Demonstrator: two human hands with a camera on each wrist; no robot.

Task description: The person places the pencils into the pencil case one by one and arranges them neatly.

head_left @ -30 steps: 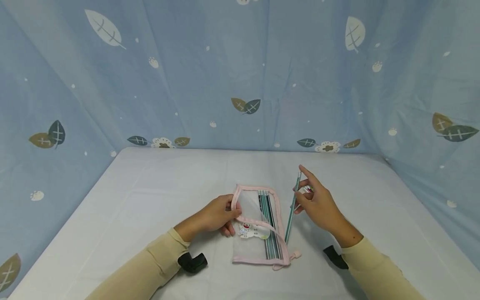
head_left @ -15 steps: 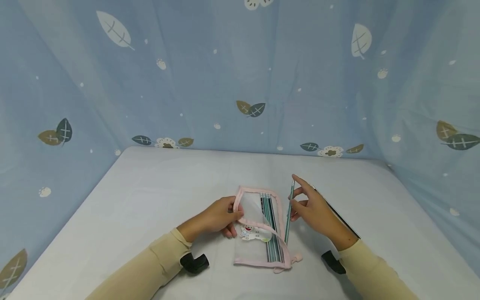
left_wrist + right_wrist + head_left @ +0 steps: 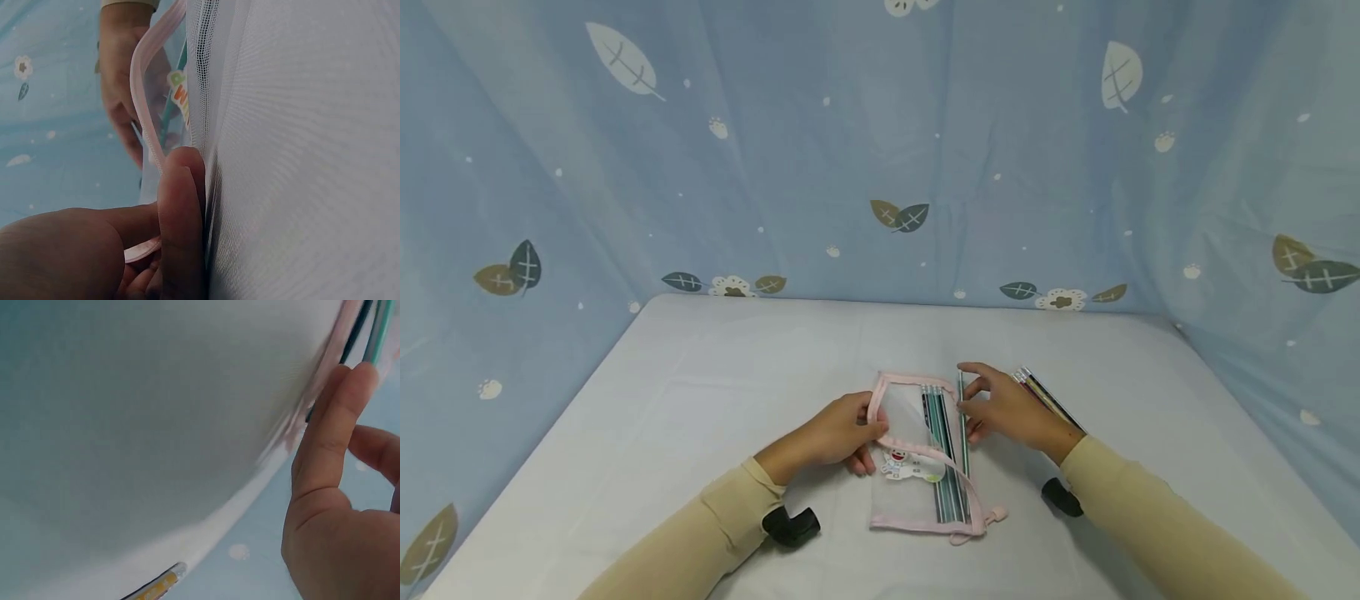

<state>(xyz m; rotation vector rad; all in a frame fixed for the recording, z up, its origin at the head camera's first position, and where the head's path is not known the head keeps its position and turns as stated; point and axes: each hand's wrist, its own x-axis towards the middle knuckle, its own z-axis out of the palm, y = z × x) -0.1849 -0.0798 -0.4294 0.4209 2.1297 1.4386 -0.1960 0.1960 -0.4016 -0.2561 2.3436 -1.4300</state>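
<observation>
A clear mesh pencil pouch with pink trim lies mid-table, its mouth spread. My left hand pinches the pouch's left edge; in the left wrist view the thumb and fingers grip beside the pink trim. Several teal and dark pencils lie side by side in the pouch. My right hand holds one teal pencil at the pouch's right side, with the index finger at its top end. That pencil's lower part runs inside the pink border. In the right wrist view the right fingers partly hide it.
Beyond the right wrist lie more pencils, partly covered by the hand; one yellow-patterned pencil shows in the right wrist view. A pink zipper pull sticks out at the pouch's lower right corner. Blue patterned cloth stands behind the white table.
My right hand has moved left with the teal pencil, which is now more upright and against the pouch's right side. More of the pencils beyond the wrist show. The left hand stays put.
</observation>
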